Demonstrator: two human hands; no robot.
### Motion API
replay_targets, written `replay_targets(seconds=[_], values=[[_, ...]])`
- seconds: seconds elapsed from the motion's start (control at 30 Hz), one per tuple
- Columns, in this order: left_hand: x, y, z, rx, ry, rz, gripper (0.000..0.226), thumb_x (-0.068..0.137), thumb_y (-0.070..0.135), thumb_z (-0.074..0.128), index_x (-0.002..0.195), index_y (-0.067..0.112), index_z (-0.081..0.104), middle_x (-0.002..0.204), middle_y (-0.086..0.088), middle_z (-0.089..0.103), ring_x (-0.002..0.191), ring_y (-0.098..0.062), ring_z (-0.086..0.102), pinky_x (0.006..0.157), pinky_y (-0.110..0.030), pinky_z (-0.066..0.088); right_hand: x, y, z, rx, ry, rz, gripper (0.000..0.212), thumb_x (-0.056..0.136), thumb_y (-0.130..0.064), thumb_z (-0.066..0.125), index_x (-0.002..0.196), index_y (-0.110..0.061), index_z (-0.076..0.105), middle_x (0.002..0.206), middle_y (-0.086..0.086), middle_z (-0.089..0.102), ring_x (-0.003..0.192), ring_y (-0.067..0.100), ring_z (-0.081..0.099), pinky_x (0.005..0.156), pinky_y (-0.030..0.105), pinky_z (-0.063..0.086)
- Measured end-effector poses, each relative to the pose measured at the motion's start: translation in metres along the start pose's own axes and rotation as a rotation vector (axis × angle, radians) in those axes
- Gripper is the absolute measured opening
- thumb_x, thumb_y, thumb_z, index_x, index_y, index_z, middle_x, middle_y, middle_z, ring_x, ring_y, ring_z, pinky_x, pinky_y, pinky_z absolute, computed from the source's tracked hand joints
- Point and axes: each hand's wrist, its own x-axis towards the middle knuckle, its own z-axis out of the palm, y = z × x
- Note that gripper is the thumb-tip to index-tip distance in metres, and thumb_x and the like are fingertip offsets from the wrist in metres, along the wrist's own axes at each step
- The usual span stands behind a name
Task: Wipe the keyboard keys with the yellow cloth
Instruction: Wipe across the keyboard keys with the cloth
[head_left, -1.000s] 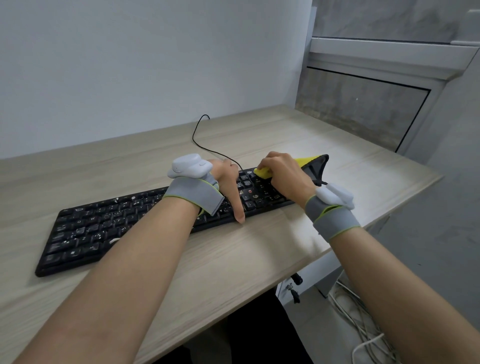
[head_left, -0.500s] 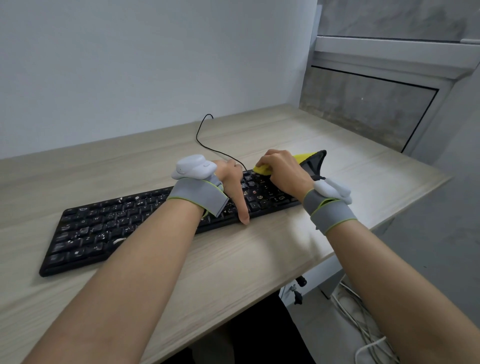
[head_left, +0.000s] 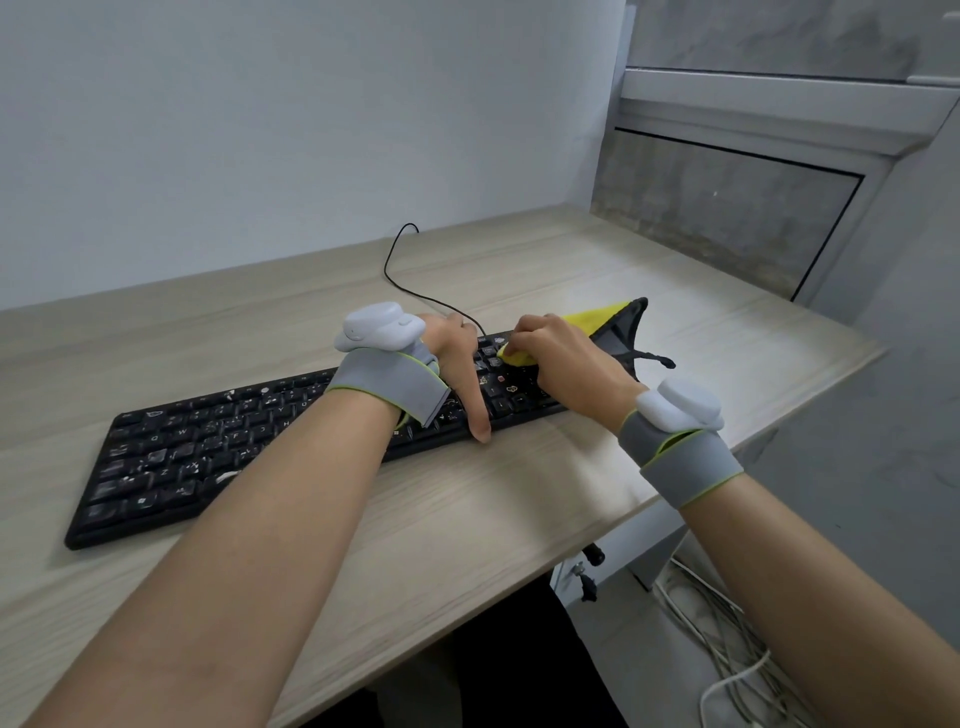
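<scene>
A black keyboard (head_left: 197, 447) lies slantwise across the wooden desk (head_left: 467, 525). My right hand (head_left: 566, 358) grips the yellow cloth (head_left: 592, 318) with curled fingers and presses a bunched part of it onto the keys near the keyboard's right end. The cloth has a dark edge that trails off behind the hand. My left hand (head_left: 457, 358) lies across the keyboard just left of the cloth, its thumb stretched to the front edge and its fingers over the back edge. Both wrists wear grey straps with white devices.
The keyboard's black cable (head_left: 400, 270) loops back over the desk toward the white wall. The desk's right edge (head_left: 810, 395) drops off beside a grey cabinet. White cables (head_left: 727, 639) lie on the floor below at the right.
My right hand has slid the cloth a little leftward over the right-end keys. My left hand keeps its place on the keyboard.
</scene>
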Motion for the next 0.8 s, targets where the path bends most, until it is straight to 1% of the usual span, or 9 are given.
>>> replay_targets(seconds=[0.07, 0.27, 0.37, 0.47, 0.57, 0.67, 0.8], values=[[0.0, 0.0, -0.001, -0.003, -0.011, -0.006, 0.099, 0.035, 0.072, 0.08, 0.108, 0.017, 0.04, 0.115, 0.0, 0.042, 0.107, -0.023, 0.047, 0.094, -0.038, 0.047, -0.004, -0.001, -0.002, -0.007, -0.009, -0.005, 0.055, 0.071, 0.023, 0.038, 0.115, -0.002, 0.061, 0.117, 0.017, 0.056, 0.105, 0.037, 0.05, 0.085, 0.047, 0.046], [-0.002, 0.0, -0.001, -0.009, -0.016, -0.009, 0.106, 0.026, 0.074, 0.078, 0.108, 0.017, 0.043, 0.113, 0.001, 0.043, 0.106, -0.022, 0.047, 0.093, -0.039, 0.047, -0.013, 0.0, -0.006, 0.021, -0.029, -0.002, 0.056, 0.069, 0.023, 0.04, 0.112, -0.003, 0.063, 0.115, 0.015, 0.057, 0.103, 0.036, 0.054, 0.082, 0.044, 0.048], [-0.003, 0.0, -0.002, -0.003, -0.02, -0.017, 0.108, 0.023, 0.075, 0.076, 0.108, 0.018, 0.041, 0.114, 0.001, 0.043, 0.107, -0.023, 0.047, 0.094, -0.039, 0.047, -0.02, 0.002, -0.007, 0.039, -0.031, -0.012, 0.057, 0.067, 0.023, 0.04, 0.11, -0.004, 0.065, 0.112, 0.014, 0.058, 0.1, 0.036, 0.055, 0.08, 0.045, 0.049], [-0.004, 0.001, -0.001, 0.001, -0.013, -0.015, 0.108, 0.025, 0.075, 0.077, 0.109, 0.017, 0.04, 0.116, 0.001, 0.041, 0.109, -0.022, 0.046, 0.096, -0.039, 0.046, -0.027, 0.007, -0.006, 0.077, -0.018, -0.024, 0.058, 0.066, 0.024, 0.039, 0.107, -0.006, 0.067, 0.112, 0.013, 0.06, 0.097, 0.035, 0.056, 0.078, 0.045, 0.049], [-0.004, 0.0, -0.002, -0.001, -0.023, -0.011, 0.104, 0.031, 0.073, 0.079, 0.11, 0.017, 0.04, 0.118, 0.0, 0.041, 0.11, -0.023, 0.046, 0.096, -0.039, 0.046, -0.035, 0.013, -0.006, 0.143, -0.009, -0.054, 0.056, 0.069, 0.026, 0.039, 0.104, -0.006, 0.069, 0.111, 0.012, 0.063, 0.096, 0.033, 0.06, 0.082, 0.043, 0.05], [-0.004, 0.0, -0.003, -0.002, -0.029, -0.01, 0.1, 0.038, 0.071, 0.08, 0.112, 0.016, 0.041, 0.12, -0.001, 0.042, 0.11, -0.023, 0.046, 0.097, -0.04, 0.046, -0.04, 0.019, -0.008, 0.201, 0.013, -0.062, 0.055, 0.068, 0.026, 0.038, 0.101, -0.005, 0.07, 0.109, 0.013, 0.065, 0.094, 0.033, 0.061, 0.083, 0.038, 0.051], [-0.004, -0.001, -0.002, -0.012, -0.024, -0.005, 0.1, 0.043, 0.068, 0.081, 0.117, 0.015, 0.04, 0.122, -0.001, 0.04, 0.112, -0.023, 0.045, 0.097, -0.04, 0.046, -0.046, 0.022, -0.008, 0.209, 0.046, -0.07, 0.052, 0.069, 0.025, 0.04, 0.099, -0.004, 0.071, 0.107, 0.012, 0.066, 0.094, 0.03, 0.062, 0.08, 0.026, 0.047]])
